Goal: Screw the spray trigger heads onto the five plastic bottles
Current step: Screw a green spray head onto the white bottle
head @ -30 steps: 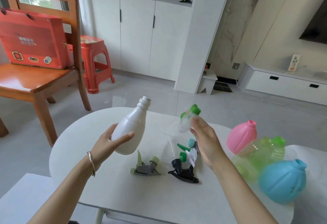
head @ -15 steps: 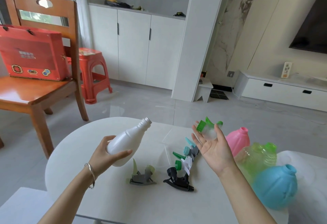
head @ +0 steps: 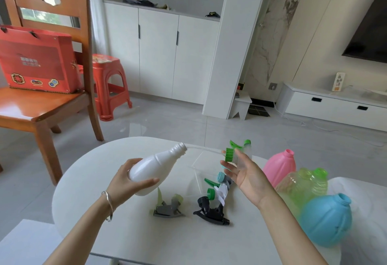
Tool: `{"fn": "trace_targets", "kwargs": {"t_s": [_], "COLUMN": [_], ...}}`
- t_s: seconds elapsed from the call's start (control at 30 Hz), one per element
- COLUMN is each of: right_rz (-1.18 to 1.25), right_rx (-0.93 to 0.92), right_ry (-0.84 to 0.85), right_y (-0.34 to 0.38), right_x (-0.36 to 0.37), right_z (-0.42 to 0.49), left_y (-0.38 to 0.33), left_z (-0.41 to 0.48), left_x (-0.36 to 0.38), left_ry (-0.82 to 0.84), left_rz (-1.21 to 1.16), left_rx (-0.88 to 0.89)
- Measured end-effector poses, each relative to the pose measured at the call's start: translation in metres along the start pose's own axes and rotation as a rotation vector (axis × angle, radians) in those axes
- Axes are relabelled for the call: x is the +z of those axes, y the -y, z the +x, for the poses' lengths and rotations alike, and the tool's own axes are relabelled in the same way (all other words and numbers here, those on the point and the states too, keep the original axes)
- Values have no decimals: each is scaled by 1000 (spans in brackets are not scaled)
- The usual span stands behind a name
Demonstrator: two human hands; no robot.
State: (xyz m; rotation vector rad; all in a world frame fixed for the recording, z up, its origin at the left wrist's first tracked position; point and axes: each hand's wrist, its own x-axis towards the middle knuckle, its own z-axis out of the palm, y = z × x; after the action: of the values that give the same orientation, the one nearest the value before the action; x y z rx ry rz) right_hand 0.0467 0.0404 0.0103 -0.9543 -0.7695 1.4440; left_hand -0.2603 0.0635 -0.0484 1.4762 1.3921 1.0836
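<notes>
1. The left hand (head: 125,183) gripped the white bottle (head: 146,172) round its lower body, off the table (head: 100,181). The open neck pointed right and slightly up.
2. The right hand (head: 248,177), palm up, held the green-and-clear trigger head (head: 233,153) between thumb and fingers, collar turned toward the bottle.
3. Over the last second the bottle had tipped from near upright to almost lying over. The right hand had turned from gripping the head from above to cradling it from below.
4. The thin dip tube (head: 203,149) now ran from the collar to the bottle's mouth. Its tip seemed to be just at the opening, though the tube was too faint to be sure.
5. I judged this as lining up for the first bottle; nothing was threaded yet.
6. The pink bottle (head: 279,166), green translucent bottle (head: 303,183) and blue bottle (head: 326,220) waited uncapped on the right. The grey trigger head (head: 167,209) and black trigger head (head: 211,212) lay loose between the arms.
</notes>
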Motion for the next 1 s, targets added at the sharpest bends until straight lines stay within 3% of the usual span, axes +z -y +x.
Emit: {"fn": "trace_targets", "kwargs": {"t_s": [0.2, 0.43, 0.8, 0.9, 1.0], "right_rz": [-366, -421, -523, -551, -460], "right_rx": [-101, -154, -157, -184, -188], "right_ry": [28, 106, 271, 195, 8], "right_y": [-12, -2, 11, 9, 1], "right_x": [10, 5, -4, -7, -11], "right_z": [-4, -7, -16, -15, -11], "left_y": [-7, -16, -16, -18, -23], "left_z": [-4, -4, 1, 0, -3], "left_x": [14, 32, 44, 49, 52], "left_ry": [162, 247, 344, 358, 383], "left_rz": [-135, -394, -448, -486, -561], "left_rx": [24, -83, -270, -214, -144]}}
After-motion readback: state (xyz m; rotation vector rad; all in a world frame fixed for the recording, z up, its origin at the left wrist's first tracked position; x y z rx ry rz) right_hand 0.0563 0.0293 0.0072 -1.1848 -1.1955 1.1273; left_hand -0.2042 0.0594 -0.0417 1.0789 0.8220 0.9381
